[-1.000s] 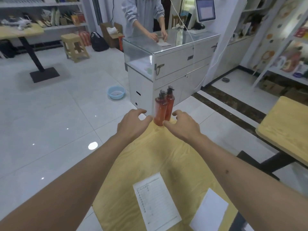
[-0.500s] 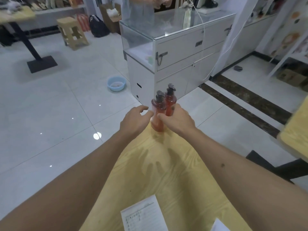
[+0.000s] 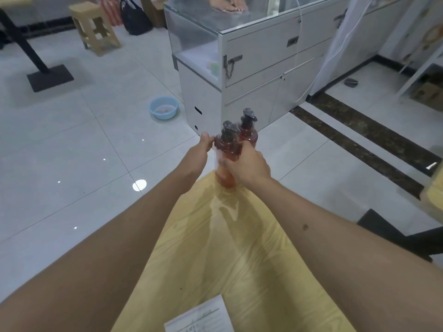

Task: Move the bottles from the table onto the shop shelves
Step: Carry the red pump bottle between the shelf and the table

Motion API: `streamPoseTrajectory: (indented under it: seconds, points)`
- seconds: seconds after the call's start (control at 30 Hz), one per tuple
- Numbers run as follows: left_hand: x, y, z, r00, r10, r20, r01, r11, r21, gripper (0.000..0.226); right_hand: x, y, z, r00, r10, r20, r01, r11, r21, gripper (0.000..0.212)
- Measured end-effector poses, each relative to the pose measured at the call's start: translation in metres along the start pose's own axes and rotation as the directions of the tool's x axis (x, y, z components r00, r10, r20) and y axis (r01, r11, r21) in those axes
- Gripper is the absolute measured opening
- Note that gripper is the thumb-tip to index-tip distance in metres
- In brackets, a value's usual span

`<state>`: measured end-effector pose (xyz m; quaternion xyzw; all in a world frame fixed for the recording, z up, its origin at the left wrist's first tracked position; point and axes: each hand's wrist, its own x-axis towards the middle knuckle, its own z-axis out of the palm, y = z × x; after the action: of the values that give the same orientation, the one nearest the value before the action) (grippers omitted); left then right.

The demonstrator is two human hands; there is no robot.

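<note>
Two red pump bottles with dark pump heads stand side by side at the far end of the yellow wooden table. My left hand is at the left of the near bottle, thumb pressed on its shoulder, fingers wrapped behind it. My right hand is closed around the lower body of the far bottle, with its thumb up between the two bottles. The near bottle's base rests on the table edge. The lower part of the far bottle is hidden by my right hand.
A white glass-topped counter stands just beyond the table, with another person's hands on it. A blue basin, a stool and a black table base sit on the tiled floor. A printed sheet lies near me.
Both hands went from hovering open beside the bottles to closing on them. The view has tilted down and moved closer to the bottles.
</note>
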<state>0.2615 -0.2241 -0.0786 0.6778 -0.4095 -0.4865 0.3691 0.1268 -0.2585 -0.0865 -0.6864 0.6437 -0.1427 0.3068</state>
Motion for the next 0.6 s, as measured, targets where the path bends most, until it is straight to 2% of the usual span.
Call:
streamPoseTrajectory:
  seconds: [0.13,0.37,0.6]
  points:
    - [-0.006,0.002,-0.002,1.000,0.018,0.019,-0.017,0.999,-0.041,0.059,0.000,-0.005,0.006,0.997,0.015,-0.073,-0.009,0.997,0.081,0.048]
    - [-0.018,-0.004,-0.010,1.000,0.017,-0.024,-0.018,0.998,-0.061,0.046,-0.019,-0.009,0.009,0.997,-0.026,-0.073,0.044,0.964,0.263,0.031]
    - [-0.050,0.000,-0.032,0.992,0.057,-0.110,-0.057,0.998,0.004,0.033,-0.046,-0.032,-0.004,0.994,-0.093,-0.048,0.104,0.940,0.325,0.035]
